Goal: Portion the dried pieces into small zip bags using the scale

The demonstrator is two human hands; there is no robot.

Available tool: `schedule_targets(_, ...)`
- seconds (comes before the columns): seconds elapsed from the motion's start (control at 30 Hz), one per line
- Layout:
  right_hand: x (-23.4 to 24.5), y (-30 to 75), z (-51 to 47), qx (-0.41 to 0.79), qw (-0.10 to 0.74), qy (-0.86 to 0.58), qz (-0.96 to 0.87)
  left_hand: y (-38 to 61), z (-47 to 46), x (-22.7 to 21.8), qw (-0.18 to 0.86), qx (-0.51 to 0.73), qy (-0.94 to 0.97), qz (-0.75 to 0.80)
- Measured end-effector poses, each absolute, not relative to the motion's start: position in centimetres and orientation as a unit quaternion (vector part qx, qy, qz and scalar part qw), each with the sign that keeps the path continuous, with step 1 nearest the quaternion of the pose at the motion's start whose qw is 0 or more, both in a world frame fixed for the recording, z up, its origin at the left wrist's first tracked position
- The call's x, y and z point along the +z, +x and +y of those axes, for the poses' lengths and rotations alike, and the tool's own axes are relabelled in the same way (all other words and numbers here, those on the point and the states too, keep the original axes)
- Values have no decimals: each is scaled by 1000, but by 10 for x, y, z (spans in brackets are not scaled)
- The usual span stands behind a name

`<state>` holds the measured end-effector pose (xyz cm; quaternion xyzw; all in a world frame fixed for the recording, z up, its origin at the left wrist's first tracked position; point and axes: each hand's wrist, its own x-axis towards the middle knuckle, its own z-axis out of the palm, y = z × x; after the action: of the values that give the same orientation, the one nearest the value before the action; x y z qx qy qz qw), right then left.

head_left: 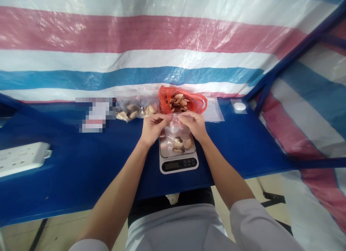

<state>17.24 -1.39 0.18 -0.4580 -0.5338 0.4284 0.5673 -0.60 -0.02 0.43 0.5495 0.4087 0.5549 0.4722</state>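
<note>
My left hand (152,126) and my right hand (195,125) both pinch the top edge of a small clear plastic bag (175,130). The bag holds a few pale shells (181,144) and rests on the steel plate of a small white kitchen scale (178,164). Just behind my hands stands an open red plastic bag (182,101) filled with several of the same shells. To its left lies a clear bag (133,108) with more shells in it.
The blue table (81,164) runs across the view. A white power strip (23,158) lies at the left, a blurred-out item (94,114) behind it, flat clear bags (214,110) and a small white round object (239,106) at the back right. A striped tarp hangs behind.
</note>
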Motion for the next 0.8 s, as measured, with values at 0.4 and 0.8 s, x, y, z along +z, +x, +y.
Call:
schedule_targets(0.4,-3,171,-14,407,559,-479,-541,-3,-3,7,463,550,554,420)
schedule_targets(0.8,-4,183,-10,425,570,-485,-510,-9,2,6,504,549,526,409)
